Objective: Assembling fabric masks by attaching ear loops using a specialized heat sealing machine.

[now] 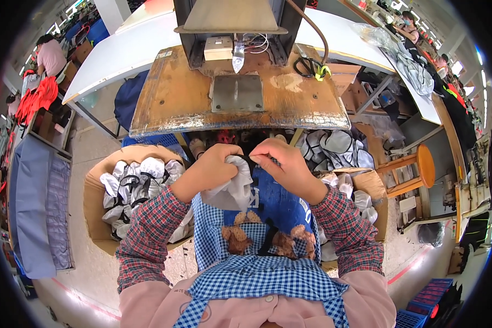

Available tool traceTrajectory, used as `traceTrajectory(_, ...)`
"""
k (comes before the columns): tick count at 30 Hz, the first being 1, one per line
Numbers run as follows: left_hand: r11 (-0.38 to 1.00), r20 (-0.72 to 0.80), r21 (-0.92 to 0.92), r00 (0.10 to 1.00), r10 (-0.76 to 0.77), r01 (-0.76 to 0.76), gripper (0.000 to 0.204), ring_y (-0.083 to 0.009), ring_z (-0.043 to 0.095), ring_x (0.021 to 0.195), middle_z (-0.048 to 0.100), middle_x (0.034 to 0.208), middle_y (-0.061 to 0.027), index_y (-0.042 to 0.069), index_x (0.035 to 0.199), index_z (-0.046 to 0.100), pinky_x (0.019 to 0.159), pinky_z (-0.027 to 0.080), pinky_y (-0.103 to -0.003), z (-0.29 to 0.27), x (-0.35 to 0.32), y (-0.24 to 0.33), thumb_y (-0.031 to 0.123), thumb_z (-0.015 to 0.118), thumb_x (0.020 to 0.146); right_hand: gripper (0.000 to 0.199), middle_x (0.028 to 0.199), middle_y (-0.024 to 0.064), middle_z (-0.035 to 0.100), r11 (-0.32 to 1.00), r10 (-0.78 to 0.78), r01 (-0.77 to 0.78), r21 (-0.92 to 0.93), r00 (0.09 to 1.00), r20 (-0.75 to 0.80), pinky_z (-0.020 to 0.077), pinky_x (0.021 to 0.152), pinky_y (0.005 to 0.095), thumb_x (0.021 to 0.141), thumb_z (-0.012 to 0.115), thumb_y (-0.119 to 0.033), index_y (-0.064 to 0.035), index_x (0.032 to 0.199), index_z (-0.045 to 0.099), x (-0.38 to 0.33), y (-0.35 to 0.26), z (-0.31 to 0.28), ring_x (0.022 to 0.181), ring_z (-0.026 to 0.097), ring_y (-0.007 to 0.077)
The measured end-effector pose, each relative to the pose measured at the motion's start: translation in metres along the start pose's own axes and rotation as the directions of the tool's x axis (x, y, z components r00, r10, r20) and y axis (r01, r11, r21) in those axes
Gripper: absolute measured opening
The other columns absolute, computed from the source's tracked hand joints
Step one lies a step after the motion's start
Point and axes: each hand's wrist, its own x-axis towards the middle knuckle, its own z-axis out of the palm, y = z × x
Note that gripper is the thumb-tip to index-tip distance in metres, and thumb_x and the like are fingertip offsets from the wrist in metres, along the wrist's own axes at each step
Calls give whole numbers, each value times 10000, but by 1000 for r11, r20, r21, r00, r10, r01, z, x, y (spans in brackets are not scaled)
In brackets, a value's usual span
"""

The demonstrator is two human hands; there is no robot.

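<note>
Item: one cloth [232, 188], white, limp. Location: in front of the person's chest, between the hands, short of the table [172, 95].

Left hand [213, 167]: closed, gripping the cloth's upper part. Right hand [281, 164]: thumb and forefinger drawn together in a pinch just beside it; whether anything lay between them could not be told.

Orientation: free end hung downward in view, toward the apron [279, 279], leaning slightly left. Long axis appeared to run from the fingertips to that end; gathering in the fist left its full length uncertain.

Step, as judged: hand-working the cloth's upper edge. The next move seemed to call for a firm left grip and a fine right pinch.

Adjacent: left box [95, 218] and right box [380, 213], both holding white pieces; scissors [309, 66] on the table.
</note>
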Motion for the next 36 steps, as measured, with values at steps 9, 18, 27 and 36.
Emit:
traceTrajectory(9, 994, 125, 100, 991, 38, -51, 331, -174, 599, 775, 653, 815, -124, -49, 949, 646, 747, 481, -294, -18, 14, 4, 45, 536, 652, 486, 1015, 121, 599, 806, -307, 416, -422, 902, 304, 504, 856, 341, 768, 574, -4, -2, 1252, 537, 7, 3, -11, 953, 601, 289)
traceTrajectory(18, 990, 67, 136, 997, -46, 37, 325, -152, 585, 767, 631, 793, -101, -39, 961, 641, 714, 476, -287, -49, 35, 26, 89, 543, 679, 146, 886, 139, 616, 843, -358, 394, -368, 919, 164, 510, 726, 377, 866, 618, -93, -11, 985, 604, 40, 24, -22, 832, 614, 315)
traceTrajectory(27, 993, -60, -51, 992, -112, 109, 418, -125, 566, 769, 626, 877, -36, -31, 1093, 627, 705, 455, -237, -96, 76, 13, 126, 518, 721, 124, 807, 190, 614, 959, -216, 191, -210, 971, -102, 497, 652, 402, 907, 598, -118, 2, 938, 598, 88, 41, -20, 740, 615, 366)
traceTrajectory(36, 995, -145, -70, 986, -86, 76, 452, -144, 589, 708, 641, 823, -68, -79, 1096, 630, 632, 467, -262, -117, 107, 6, 86, 509, 693, 134, 654, 110, 518, 968, -181, 147, -203, 970, -164, 406, 523, 294, 936, 604, -127, 6, 952, 604, 120, 52, -22, 549, 462, 144)
